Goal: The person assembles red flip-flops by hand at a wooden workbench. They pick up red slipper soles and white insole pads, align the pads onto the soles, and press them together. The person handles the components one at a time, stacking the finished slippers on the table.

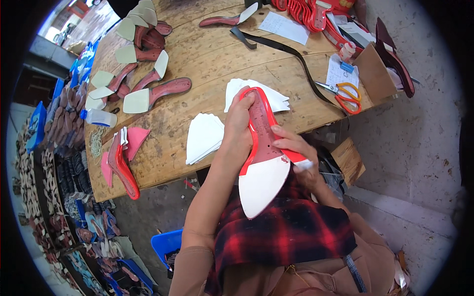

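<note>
A pointed shoe insole (265,140) with a dark pink middle, glossy red edging and a white toe is held over my lap, toe toward me. My left hand (239,121) grips its heel end, thumb on the upper face. On the other side, my right hand (297,147) is closed around a red strip (295,157) with a white end, at the insole's edge; its lower fingers are slightly blurred. Beside my left wrist, a stack of white cut pieces (203,139) lies on the table. A second white stack (269,100) is partly behind the insole.
Orange-handled scissors (348,97), a black strap (286,48) and a cardboard box (374,73) occupy the wooden table's right. At left are white-toed insoles (168,91), a plastic bottle (99,117) and a red-edged insole (121,164) by pink pieces (138,139). Racks of shoe parts (64,116) stand beyond.
</note>
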Tool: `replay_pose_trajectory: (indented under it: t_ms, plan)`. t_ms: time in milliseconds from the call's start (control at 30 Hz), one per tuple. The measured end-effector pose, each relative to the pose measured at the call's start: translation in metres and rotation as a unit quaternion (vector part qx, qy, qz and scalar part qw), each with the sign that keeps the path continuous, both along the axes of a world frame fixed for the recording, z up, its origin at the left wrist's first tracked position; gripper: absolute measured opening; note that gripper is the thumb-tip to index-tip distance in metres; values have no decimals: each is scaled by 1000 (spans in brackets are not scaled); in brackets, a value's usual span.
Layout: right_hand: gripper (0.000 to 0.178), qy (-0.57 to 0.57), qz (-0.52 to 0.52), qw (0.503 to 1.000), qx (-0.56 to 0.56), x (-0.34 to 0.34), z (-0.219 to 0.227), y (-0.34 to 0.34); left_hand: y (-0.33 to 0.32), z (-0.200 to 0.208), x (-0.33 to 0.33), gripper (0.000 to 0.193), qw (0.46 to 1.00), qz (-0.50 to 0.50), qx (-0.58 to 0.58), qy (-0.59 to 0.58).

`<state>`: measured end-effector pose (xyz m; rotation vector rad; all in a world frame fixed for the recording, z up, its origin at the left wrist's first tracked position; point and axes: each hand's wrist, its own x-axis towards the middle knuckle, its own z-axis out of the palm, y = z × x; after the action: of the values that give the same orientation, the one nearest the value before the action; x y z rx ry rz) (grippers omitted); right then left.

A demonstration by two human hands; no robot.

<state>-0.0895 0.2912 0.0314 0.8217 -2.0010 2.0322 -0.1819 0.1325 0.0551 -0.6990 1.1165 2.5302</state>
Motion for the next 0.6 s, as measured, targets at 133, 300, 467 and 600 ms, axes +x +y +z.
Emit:
replay_pose_trajectory:
  t_ms: [133, 300, 467, 600]
  plan:
    - [106, 53, -94, 993, 39, 12, -27, -26, 10, -19, -1, 22, 998, 10, 50, -35]
    - [121, 128, -157, 976, 86, -3, 15, -25, 6, -40, 23, 20, 980, 24, 192, -43]
    - [116, -152, -52, 976, -150, -6, 28, 4, -25, 22, 64, 46, 918, -141, -319, 189]
    - [106, -284, 39, 943, -171, 11, 29, -13, -32, 50, 72, 76, 691, -284, -535, 395]
